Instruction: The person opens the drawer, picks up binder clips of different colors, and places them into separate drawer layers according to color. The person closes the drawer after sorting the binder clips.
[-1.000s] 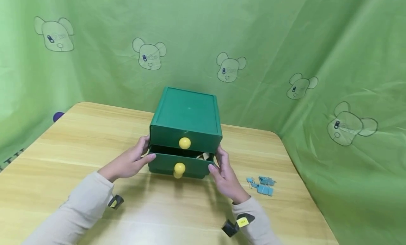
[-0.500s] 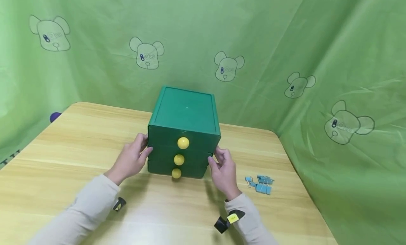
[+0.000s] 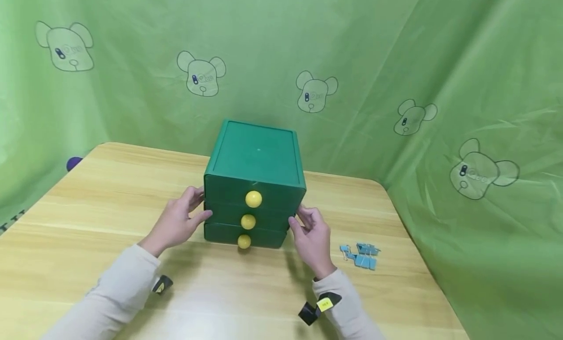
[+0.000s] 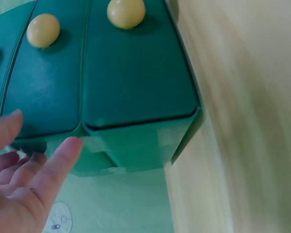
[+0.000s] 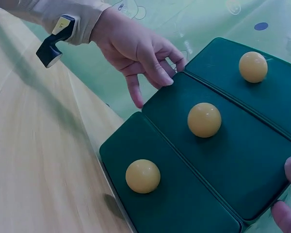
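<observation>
A green drawer cabinet (image 3: 257, 154) with three drawers and round yellow knobs stands on the table, all its drawers flush in the head view. My left hand (image 3: 176, 220) is at its left side. The thumb reaches the edge of the middle drawer (image 5: 204, 97), and the fingers extend along the cabinet's side, as the left wrist view shows. On the other side, my right hand (image 3: 313, 240) has its thumb at the right edge of that drawer, with the fingers bent loosely beside the cabinet. At the right wrist view's edge only parts of the right-hand fingers (image 5: 287, 217) show.
Several blue binder clips (image 3: 362, 256) lie on the wooden table (image 3: 220, 301), right of the cabinet. A green curtain (image 3: 259, 47) with bear-head prints hangs behind and along the right. A purple round thing (image 3: 74, 163) shows beyond the left table edge.
The middle drawer, pulled partly out with something pale inside, has slid back into the cabinet. Both hands moved inward with it; since then the left hand has eased slightly away.
</observation>
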Tool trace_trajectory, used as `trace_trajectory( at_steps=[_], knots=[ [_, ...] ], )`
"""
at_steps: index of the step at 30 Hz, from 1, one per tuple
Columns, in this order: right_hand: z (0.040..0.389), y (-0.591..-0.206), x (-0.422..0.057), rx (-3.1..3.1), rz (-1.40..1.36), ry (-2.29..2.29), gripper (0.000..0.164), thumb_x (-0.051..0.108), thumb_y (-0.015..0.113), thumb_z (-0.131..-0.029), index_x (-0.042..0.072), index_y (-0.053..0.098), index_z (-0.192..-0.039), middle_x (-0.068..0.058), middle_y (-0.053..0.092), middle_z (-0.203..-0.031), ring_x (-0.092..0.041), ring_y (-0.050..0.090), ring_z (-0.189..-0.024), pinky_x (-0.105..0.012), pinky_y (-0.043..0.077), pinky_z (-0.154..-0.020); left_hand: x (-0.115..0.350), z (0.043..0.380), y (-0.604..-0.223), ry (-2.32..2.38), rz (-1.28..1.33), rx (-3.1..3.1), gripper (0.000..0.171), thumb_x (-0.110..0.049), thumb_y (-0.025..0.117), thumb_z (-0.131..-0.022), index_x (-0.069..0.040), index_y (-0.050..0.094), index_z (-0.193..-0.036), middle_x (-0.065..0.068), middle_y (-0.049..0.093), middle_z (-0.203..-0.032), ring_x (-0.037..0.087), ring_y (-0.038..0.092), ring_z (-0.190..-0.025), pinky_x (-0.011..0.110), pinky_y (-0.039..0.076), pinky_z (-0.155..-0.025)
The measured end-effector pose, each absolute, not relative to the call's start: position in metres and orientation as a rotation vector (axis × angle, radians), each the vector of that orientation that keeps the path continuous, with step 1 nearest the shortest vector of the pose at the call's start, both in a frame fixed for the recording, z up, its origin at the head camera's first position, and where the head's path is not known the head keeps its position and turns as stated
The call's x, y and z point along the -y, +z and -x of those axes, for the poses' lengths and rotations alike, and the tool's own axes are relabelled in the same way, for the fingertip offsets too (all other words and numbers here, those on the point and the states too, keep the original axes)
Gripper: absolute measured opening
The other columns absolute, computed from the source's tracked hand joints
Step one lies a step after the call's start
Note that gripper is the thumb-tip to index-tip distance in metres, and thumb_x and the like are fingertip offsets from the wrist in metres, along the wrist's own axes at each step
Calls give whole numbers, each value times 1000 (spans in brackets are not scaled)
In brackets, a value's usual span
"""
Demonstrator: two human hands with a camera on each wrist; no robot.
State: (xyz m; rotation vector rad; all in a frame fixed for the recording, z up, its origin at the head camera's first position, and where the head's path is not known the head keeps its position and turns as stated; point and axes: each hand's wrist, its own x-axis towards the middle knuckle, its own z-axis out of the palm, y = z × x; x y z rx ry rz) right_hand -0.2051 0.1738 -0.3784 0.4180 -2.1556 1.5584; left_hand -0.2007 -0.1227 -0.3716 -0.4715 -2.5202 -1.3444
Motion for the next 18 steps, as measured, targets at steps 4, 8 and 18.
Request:
trace_trajectory(
  at_steps=[4, 8, 18],
  knots=[
    [196, -377, -173, 2171, -471, 1458, 10, -13, 64, -85, -10, 57, -91, -19, 65, -88, -24, 65, -81, -26, 55, -65, 127, 202, -364, -1447, 468, 2499, 60, -11, 67, -92, 3, 34, -140, 26, 38, -146, 41, 42, -131, 46, 48, -93],
    [200, -394, -177, 2316, -665, 1403, 7, -6, 66, -86, -3, 60, -89, -7, 64, -77, -12, 58, -67, -25, 51, -59, 127, 205, -350, -1457, 471, 2415, 75, -12, 72, -88, -8, 27, -148, 19, 26, -155, 41, 34, -136, 48, 49, -92],
    [204, -422, -170, 2821, -1173, 1331, 47, 11, 66, -92, 9, 51, -137, -10, 60, -129, -14, 65, -90, -28, 53, -81, 117, 213, -338, -1315, 577, 2443, 78, -19, 79, -83, -19, 35, -148, 10, 14, -161, 43, 29, -138, 48, 52, -86]
  ],
)
